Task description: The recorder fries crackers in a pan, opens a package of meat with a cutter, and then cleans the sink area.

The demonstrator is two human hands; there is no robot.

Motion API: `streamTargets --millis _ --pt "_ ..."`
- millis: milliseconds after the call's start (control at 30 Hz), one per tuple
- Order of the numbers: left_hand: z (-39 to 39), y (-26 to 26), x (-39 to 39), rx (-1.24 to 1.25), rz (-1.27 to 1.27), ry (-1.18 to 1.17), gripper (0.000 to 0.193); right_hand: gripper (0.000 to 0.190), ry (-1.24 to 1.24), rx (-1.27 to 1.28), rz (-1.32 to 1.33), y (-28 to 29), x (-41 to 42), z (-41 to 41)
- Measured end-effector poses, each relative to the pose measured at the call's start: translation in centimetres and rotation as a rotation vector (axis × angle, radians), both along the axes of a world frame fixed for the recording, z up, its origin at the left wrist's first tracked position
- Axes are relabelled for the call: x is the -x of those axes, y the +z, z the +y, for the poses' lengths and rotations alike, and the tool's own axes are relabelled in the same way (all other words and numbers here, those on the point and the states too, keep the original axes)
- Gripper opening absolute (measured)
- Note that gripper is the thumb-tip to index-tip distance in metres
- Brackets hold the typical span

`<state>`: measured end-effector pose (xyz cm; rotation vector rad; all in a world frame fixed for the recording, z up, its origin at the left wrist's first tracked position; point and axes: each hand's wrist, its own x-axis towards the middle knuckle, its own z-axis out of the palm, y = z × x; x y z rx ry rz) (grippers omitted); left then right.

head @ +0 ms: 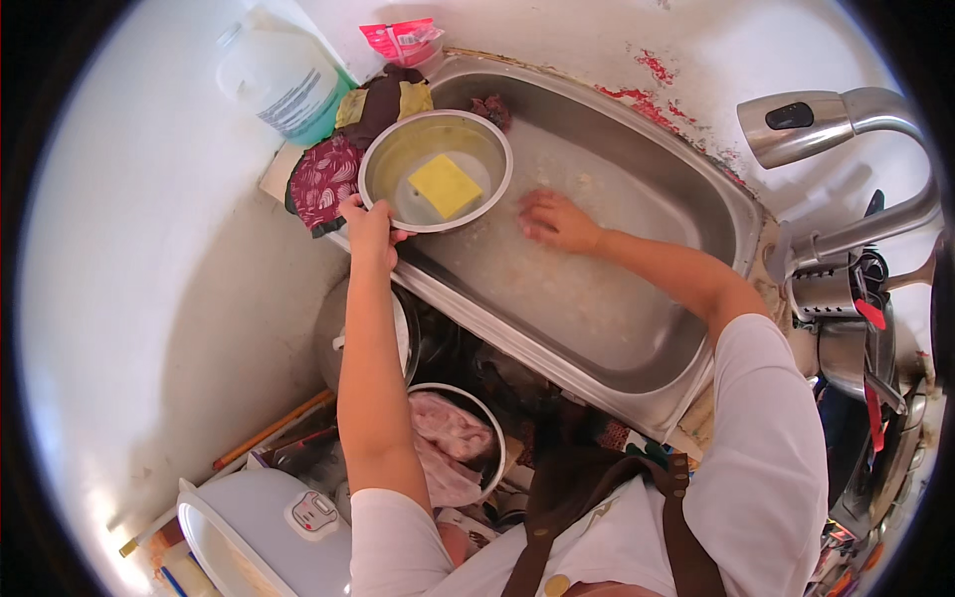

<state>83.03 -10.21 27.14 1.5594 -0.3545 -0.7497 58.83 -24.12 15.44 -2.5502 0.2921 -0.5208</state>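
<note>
My left hand (373,231) grips the near-left rim of a round metal bowl (498,195), at the left end of a stainless steel sink (634,224). Inside the bowl lies a flat yellow square sponge or cloth (445,186), seemingly in some liquid. My right hand (552,221) is over the middle of the sink, right of the bowl, fingers apart and slightly blurred, with nothing seen in it. Cloudy water and pale bits cover the sink's bottom. A reddish-brown clump (491,112) rests at the sink's back left, beside the bowl.
Patterned cloths (324,179) and a plastic jug of green liquid (287,89) stand left of the sink. A red packet (401,42) is behind. The faucet (813,123) arches in from the right, near a utensil holder (823,291). Below are a bowl of raw meat (451,433) and a rice cooker (276,515).
</note>
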Motion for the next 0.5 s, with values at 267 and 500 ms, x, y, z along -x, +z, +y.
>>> streamTargets --millis 267,500 --pt "-0.9 -0.2 1.5 -0.031 0.003 -0.005 0.046 0.029 -0.089 0.285 0.006 0.7 1.4 4.5" --pt "-1.6 -0.2 2.4 -0.128 0.089 -0.026 0.042 0.021 -0.212 0.378 0.001 0.1 0.3 4.2"
